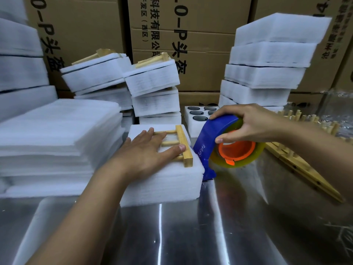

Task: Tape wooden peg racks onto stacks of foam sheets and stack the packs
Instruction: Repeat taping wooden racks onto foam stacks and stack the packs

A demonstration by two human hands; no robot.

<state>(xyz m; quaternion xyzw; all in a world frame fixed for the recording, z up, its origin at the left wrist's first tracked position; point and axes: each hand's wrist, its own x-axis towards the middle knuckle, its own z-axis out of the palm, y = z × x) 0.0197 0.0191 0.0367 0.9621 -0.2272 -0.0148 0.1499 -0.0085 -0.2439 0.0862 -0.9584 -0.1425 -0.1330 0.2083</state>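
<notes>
A stack of white foam sheets [164, 185] lies on the steel table in the middle. On top of it lies a wooden peg rack [183, 145], pegs pointing left. My left hand [147, 152] presses flat on the rack's pegs with straight fingers, thumb by the rail. My right hand [246, 125] grips a blue tape dispenser [205, 148] with an orange core and a yellowish tape roll. The dispenser's nose sits against the right side of the foam stack.
A big pile of loose foam sheets [57, 142] fills the left. Taped packs [152, 77] are stacked behind, tall foam stacks [267, 60] at back right. Loose wooden peg racks [303, 167] lie to the right. A foam block with round holes [198, 115] sits behind. Cardboard boxes [191, 25] form the back wall.
</notes>
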